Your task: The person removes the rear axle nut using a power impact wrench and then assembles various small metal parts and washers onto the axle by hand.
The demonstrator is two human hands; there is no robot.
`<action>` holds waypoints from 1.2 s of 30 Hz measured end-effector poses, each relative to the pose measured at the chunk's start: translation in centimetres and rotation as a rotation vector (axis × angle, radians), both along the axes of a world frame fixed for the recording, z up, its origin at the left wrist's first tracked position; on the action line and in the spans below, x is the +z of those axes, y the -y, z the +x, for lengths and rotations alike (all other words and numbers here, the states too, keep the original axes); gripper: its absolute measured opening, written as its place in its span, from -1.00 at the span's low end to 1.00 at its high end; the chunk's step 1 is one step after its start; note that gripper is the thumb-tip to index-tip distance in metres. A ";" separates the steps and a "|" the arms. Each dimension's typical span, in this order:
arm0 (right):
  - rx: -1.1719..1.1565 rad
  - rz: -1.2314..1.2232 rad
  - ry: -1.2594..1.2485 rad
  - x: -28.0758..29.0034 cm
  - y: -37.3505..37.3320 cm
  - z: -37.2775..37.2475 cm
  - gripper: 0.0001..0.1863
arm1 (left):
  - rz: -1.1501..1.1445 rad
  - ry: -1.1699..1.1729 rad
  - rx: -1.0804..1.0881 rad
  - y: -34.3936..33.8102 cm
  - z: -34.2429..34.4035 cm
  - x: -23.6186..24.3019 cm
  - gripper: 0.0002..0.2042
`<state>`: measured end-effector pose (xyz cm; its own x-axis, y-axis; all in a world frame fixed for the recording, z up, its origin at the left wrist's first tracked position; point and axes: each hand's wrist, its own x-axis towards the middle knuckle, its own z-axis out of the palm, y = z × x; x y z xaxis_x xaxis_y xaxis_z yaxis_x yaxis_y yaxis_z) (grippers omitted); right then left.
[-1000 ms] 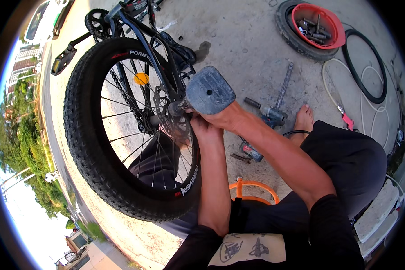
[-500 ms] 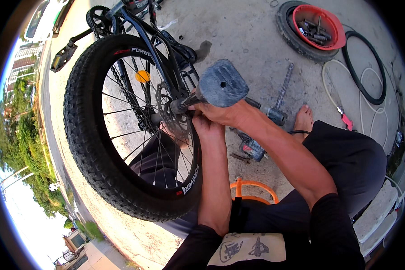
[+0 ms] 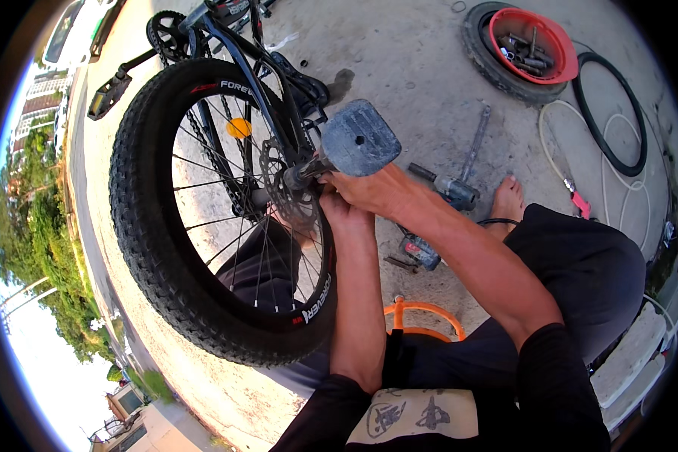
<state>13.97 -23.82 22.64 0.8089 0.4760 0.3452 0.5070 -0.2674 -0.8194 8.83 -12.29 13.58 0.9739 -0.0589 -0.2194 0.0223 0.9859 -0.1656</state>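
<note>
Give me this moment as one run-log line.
left hand: beside brake disc; right hand: partly hidden by grey block; grips: unclear; bicycle tyre: mostly left of hands; power tool: on ground

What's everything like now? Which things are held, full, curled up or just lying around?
Left hand: near the wheel's middle, fingertips hidden.
Right hand: beside it, partly behind the grey pad.
Bike wheel: tyre on.
Power tool: lying down, partly hidden by the right arm.
Red bowl: holding metal parts.
Old tyre: flat, under the bowl.
Black tube: looped.
Pink nozzle: lying down.
</note>
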 end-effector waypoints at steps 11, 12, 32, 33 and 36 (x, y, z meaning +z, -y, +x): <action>-0.002 0.283 -0.207 0.1 -0.2 -0.3 -0.81 | -0.239 0.009 0.053 0.8 0.4 1.3 -0.71; -0.025 0.312 -0.209 -0.4 -0.4 -0.3 -0.81 | -0.136 -0.063 0.062 0.7 0.4 1.1 -0.72; 0.028 -0.022 -0.083 -0.7 0.1 0.7 -0.68 | 0.056 -0.225 0.026 1.3 0.4 2.1 -0.70; 0.016 -0.097 -0.150 -0.9 0.1 0.7 -0.62 | 0.112 -0.377 0.062 1.6 0.8 2.7 -0.68; -0.069 -0.101 -0.518 -2.2 1.5 0.9 -0.50 | 0.181 -0.534 0.072 2.8 0.1 4.2 -0.67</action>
